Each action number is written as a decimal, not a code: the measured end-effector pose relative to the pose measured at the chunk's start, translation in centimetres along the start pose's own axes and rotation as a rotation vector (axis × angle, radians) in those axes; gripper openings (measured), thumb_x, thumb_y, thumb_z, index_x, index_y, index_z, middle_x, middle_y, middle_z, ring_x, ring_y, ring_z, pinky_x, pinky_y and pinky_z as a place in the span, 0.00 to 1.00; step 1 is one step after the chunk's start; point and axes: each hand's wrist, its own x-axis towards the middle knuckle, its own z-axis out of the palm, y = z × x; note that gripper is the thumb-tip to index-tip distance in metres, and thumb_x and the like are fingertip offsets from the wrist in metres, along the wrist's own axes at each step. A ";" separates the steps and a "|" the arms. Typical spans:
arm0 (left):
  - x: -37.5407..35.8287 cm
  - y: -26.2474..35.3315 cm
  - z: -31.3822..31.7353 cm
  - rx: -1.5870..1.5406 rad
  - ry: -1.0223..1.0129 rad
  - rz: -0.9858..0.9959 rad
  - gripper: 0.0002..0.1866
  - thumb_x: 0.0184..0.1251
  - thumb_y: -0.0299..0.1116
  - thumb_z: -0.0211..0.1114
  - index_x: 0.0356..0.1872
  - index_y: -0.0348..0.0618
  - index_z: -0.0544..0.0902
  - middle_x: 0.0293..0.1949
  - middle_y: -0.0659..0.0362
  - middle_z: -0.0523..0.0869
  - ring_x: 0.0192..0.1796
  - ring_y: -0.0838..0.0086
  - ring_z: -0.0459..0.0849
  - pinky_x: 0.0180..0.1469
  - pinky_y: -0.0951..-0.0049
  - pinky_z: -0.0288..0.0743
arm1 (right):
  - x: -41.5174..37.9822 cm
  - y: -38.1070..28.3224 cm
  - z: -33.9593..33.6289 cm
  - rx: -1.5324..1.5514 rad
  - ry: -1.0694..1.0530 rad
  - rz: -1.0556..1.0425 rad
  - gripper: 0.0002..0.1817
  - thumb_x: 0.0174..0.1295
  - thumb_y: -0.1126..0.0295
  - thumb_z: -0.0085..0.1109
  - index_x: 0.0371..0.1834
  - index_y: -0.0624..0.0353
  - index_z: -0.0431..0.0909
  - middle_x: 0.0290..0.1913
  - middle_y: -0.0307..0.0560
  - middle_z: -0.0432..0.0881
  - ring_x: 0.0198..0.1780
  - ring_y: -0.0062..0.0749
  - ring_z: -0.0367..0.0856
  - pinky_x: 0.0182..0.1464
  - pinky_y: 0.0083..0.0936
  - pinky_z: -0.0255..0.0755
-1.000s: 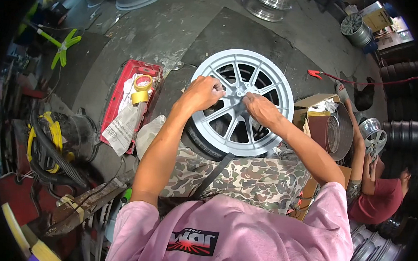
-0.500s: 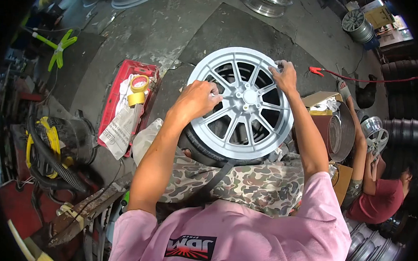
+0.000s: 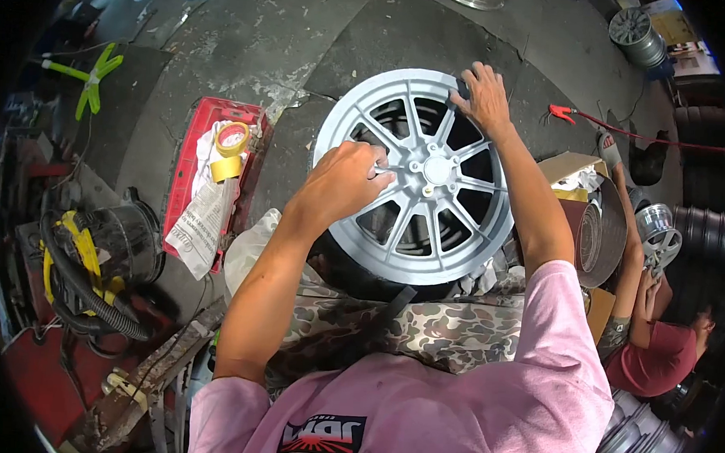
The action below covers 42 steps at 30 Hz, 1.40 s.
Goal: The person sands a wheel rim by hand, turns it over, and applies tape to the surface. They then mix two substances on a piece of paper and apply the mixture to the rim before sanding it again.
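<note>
A pale grey multi-spoke wheel rim [image 3: 439, 170] lies face up in front of my knees, on top of a dark tyre [image 3: 352, 267]. My left hand [image 3: 344, 180] is closed at a spoke on the rim's left side. Its fingers are pressed together, and whatever they pinch is hidden. At the rim's upper right edge rests my right hand [image 3: 485, 100], thumb towards the inside and fingers stretched out beyond the edge. Dark gaps show between the spokes, and several bolt holes surround the centre cap.
On the left stands a red crate [image 3: 187, 156] with yellow tape rolls [image 3: 228, 168] and newspaper [image 3: 203, 226]. A black vacuum hose [image 3: 89, 286] lies beyond it. To the right are a sandpaper roll [image 3: 579, 238], a red-handled clamp [image 3: 562, 113] and a person [image 3: 655, 357] handling another wheel.
My right hand has shifted upward along the rim edge, and its fingers have straightened from a curl. My left hand stays at the left spoke. The camera view has shifted slightly.
</note>
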 end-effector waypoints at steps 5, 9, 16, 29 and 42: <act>-0.3 -0.2 0.9 0.015 0.038 0.083 0.14 0.68 0.38 0.69 0.43 0.35 0.88 0.32 0.46 0.88 0.37 0.53 0.88 0.44 0.60 0.79 | 1.3 -0.6 0.6 0.089 0.088 -0.012 0.22 0.57 0.51 0.73 0.47 0.56 0.84 0.50 0.48 0.77 0.55 0.44 0.76 0.54 0.41 0.70; -1.2 0.3 1.2 0.040 -0.010 0.039 0.14 0.68 0.38 0.70 0.43 0.36 0.87 0.34 0.45 0.89 0.37 0.53 0.88 0.44 0.59 0.80 | 0.8 -1.4 -1.3 0.229 0.297 0.116 0.19 0.62 0.50 0.70 0.41 0.56 0.86 0.44 0.47 0.78 0.50 0.45 0.79 0.51 0.42 0.73; -2.8 1.1 2.9 0.145 -0.111 0.104 0.14 0.68 0.37 0.70 0.44 0.34 0.87 0.34 0.45 0.89 0.39 0.57 0.89 0.46 0.60 0.80 | -12.8 6.4 -9.1 0.287 0.265 0.306 0.13 0.67 0.60 0.63 0.41 0.60 0.82 0.42 0.56 0.78 0.47 0.55 0.80 0.49 0.44 0.75; -6.1 0.7 14.1 0.449 -0.458 0.305 0.25 0.69 0.45 0.70 0.59 0.37 0.84 0.53 0.39 0.86 0.59 0.44 0.83 0.63 0.53 0.75 | -56.8 -11.9 -15.0 0.578 0.269 1.195 0.11 0.68 0.65 0.65 0.41 0.61 0.88 0.39 0.50 0.89 0.42 0.33 0.87 0.47 0.31 0.79; -4.6 3.2 20.4 0.863 -0.419 0.426 0.20 0.66 0.41 0.67 0.51 0.35 0.85 0.51 0.36 0.86 0.53 0.41 0.86 0.53 0.48 0.81 | -63.3 -35.7 -12.0 0.919 0.140 1.432 0.11 0.64 0.64 0.64 0.35 0.63 0.85 0.34 0.57 0.86 0.37 0.55 0.85 0.41 0.42 0.77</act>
